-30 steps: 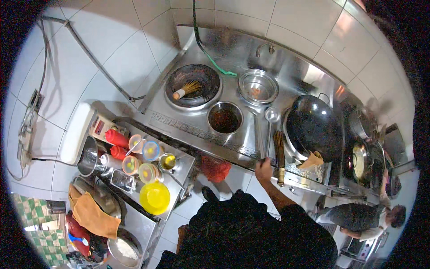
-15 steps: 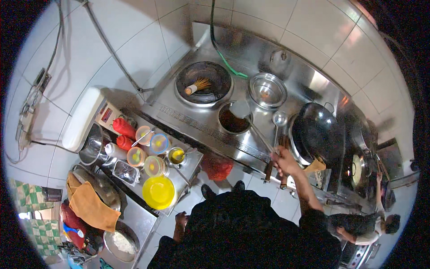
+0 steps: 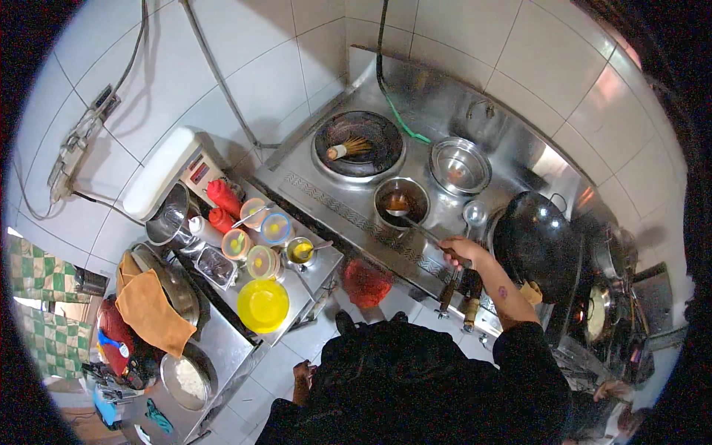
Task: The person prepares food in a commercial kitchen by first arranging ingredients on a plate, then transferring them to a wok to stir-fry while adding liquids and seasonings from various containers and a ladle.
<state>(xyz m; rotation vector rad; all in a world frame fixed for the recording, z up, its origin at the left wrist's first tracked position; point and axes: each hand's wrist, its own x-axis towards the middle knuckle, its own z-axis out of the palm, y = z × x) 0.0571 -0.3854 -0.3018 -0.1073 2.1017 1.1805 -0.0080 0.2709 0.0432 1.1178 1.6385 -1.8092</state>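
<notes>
My right hand [image 3: 461,253] is closed around the handle of a long metal ladle [image 3: 428,236]. The ladle's bowl is down inside a round steel pot [image 3: 420,194] set into the cooktop, where some orange-brown liquid [image 3: 398,202] shows. Low beside my dark clothing hangs my left hand [image 3: 302,372], its fingers curled, with nothing visible in it. A smaller, shiny ladle [image 3: 475,213] rests on the steel to the right of the pot.
Behind the pot sit a dark wok with a bamboo brush [image 3: 348,148] and a steel basin [image 3: 460,165]. A big black wok [image 3: 538,241] stands at right. On the left side table are a yellow bowl [image 3: 263,305], several tubs and red squeeze bottles [image 3: 222,195]. Another person [image 3: 604,404] is at lower right.
The ladle's bowl has gone from above the pot down into it, with my right hand still on its handle. The whole view has shifted slightly. The other person shows lower in the picture.
</notes>
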